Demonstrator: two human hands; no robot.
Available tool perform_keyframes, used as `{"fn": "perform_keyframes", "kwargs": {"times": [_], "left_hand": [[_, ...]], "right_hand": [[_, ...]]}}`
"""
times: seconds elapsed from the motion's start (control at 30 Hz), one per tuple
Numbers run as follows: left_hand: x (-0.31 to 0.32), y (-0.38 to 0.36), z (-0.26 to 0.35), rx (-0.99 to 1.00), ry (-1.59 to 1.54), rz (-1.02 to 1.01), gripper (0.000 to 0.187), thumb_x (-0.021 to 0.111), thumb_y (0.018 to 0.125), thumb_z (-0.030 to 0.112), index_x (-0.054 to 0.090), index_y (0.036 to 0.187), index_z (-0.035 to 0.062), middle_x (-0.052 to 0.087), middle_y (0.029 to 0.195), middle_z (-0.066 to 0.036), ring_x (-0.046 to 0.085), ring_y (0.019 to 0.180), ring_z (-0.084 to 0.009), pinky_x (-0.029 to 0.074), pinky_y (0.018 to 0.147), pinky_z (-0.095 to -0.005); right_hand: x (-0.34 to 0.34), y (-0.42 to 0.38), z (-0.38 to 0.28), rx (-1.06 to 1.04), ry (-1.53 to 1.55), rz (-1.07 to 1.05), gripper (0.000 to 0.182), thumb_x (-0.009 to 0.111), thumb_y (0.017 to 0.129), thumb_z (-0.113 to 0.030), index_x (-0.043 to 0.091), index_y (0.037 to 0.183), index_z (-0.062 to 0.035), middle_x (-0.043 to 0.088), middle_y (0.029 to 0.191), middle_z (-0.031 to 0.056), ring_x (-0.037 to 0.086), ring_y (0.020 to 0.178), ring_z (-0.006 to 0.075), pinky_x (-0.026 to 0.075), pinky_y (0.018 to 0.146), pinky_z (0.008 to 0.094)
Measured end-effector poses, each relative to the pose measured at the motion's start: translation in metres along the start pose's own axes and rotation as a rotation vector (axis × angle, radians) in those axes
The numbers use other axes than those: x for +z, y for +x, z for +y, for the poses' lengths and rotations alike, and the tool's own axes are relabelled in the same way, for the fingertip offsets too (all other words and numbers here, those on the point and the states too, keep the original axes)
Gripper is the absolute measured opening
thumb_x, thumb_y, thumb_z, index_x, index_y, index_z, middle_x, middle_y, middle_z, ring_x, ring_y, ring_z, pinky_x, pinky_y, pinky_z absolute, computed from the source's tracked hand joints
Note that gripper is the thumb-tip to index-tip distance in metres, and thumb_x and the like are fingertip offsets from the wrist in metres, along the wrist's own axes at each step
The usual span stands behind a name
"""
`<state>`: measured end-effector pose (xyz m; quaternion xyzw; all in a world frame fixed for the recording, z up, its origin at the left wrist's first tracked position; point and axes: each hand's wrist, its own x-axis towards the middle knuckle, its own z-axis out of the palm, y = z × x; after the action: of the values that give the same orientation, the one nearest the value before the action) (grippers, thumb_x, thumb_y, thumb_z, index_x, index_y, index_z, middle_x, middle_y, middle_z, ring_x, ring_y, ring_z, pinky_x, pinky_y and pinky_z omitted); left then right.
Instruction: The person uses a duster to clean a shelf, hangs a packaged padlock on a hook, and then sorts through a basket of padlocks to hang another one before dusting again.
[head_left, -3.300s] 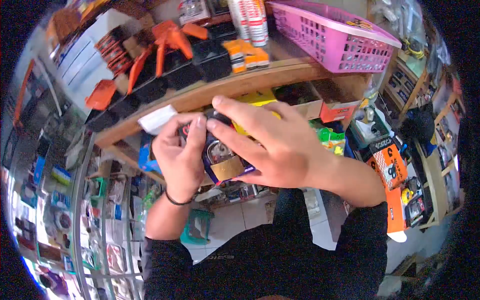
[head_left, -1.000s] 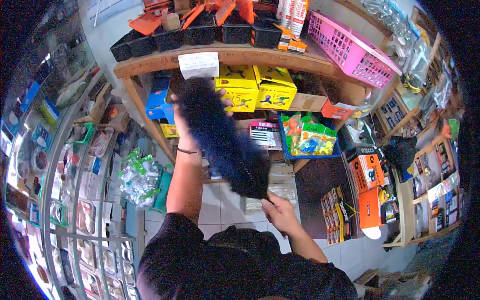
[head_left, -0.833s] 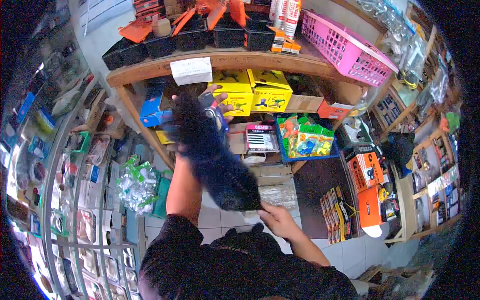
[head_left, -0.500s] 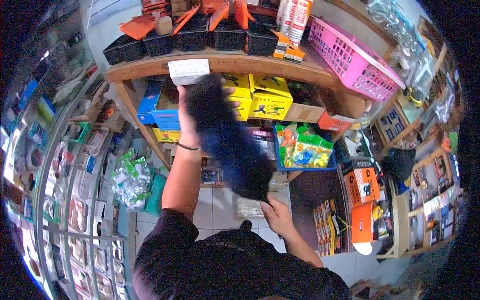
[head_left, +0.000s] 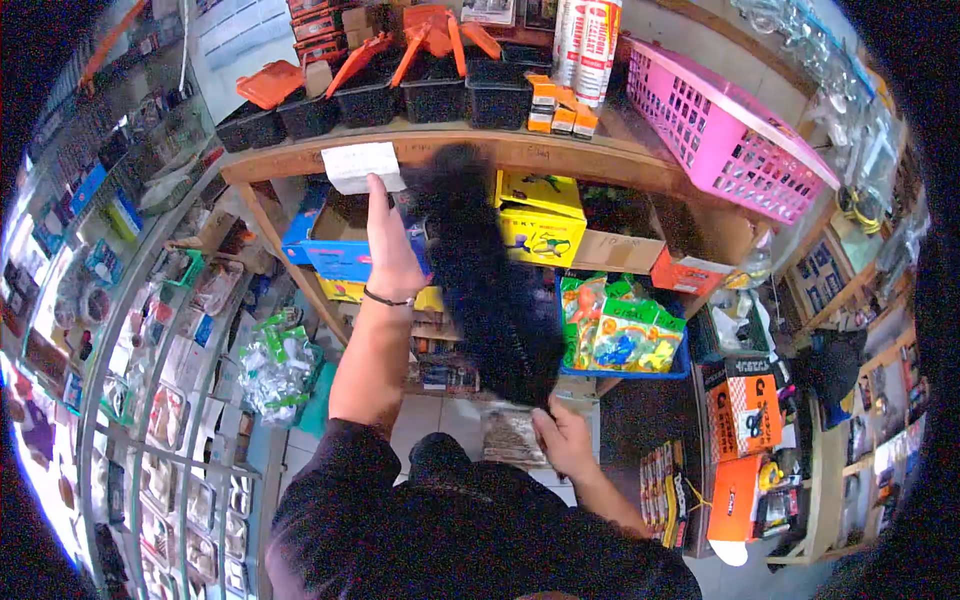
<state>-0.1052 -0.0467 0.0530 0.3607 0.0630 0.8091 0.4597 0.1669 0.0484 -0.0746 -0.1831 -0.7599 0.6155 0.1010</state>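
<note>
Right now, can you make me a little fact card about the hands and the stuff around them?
Right hand: closed on the lower end of a dark duster
Left hand: raised beside the duster, fingers hidden
On the wooden shelf: pink basket, black bins
Lower down: yellow box, blue tray of colourful packets
At the shelf's front edge: white paper

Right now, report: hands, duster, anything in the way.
Right hand grips dark duster at lower end. Left hand raised beside it. Duster hides most left fingers.
</note>
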Motion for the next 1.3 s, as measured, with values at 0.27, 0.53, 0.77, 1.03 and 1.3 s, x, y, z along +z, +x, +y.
{"fn": "perform_keyframes", "kwargs": {"times": [0.27,0.53,0.77,1.03,1.3], "left_hand": [[0.022,0.027,-0.001,0.06,0.047,0.056,0.083,0.028,0.073,0.068,0.035,0.121,0.001,0.048,0.112,-0.018,0.05,0.097,-0.033,0.041,0.082,-0.0447],[0.038,0.03,-0.004,0.149,0.321,0.353,0.091,0.023,0.069,0.074,0.039,0.118,-0.0006,0.048,0.109,-0.021,0.051,0.095,-0.031,0.041,0.082,-0.0422],[0.042,0.041,-0.006,0.259,0.473,0.504,0.088,0.024,0.072,0.071,0.038,0.117,-0.0032,0.048,0.111,-0.021,0.049,0.098,-0.0348,0.041,0.083,-0.0451],[0.038,0.043,-0.006,0.181,0.283,0.385,0.086,0.026,0.072,0.07,0.041,0.115,-0.003,0.049,0.109,-0.019,0.05,0.099,-0.0326,0.039,0.086,-0.0431],[0.006,0.043,-0.003,0.04,0.259,0.112,0.088,0.022,0.072,0.072,0.039,0.116,-0.0029,0.048,0.11,-0.019,0.048,0.1,-0.032,0.038,0.087,-0.0439]], "right_hand": [[-0.009,0.016,-0.013,0.01,0.027,0.034,0.033,0.047,0.083,-0.017,0.046,0.112,-0.0012,0.057,0.098,0.0173,0.055,0.093,0.0234,0.041,0.079,0.0298],[-0.018,0.031,-0.017,0.116,-0.068,-0.092,0.03,0.048,0.083,-0.018,0.049,0.106,0.0001,0.058,0.095,0.0171,0.056,0.09,0.0247,0.041,0.078,0.0305],[-0.025,0.033,0.003,-0.104,0.047,-0.04,0.033,0.048,0.083,-0.02,0.049,0.109,-0.0005,0.057,0.096,0.0179,0.056,0.089,0.0187,0.041,0.078,0.0294],[-0.033,0.031,-0.002,0.02,-0.04,-0.019,0.034,0.05,0.083,-0.022,0.05,0.105,0.0038,0.057,0.096,0.0207,0.057,0.089,0.024,0.042,0.076,0.0317],[-0.04,0.029,-0.005,-0.04,-0.103,-0.14,0.032,0.05,0.083,-0.019,0.049,0.105,0.0034,0.059,0.082,0.0145,0.053,0.079,0.0135,0.042,0.072,0.0278]]}}
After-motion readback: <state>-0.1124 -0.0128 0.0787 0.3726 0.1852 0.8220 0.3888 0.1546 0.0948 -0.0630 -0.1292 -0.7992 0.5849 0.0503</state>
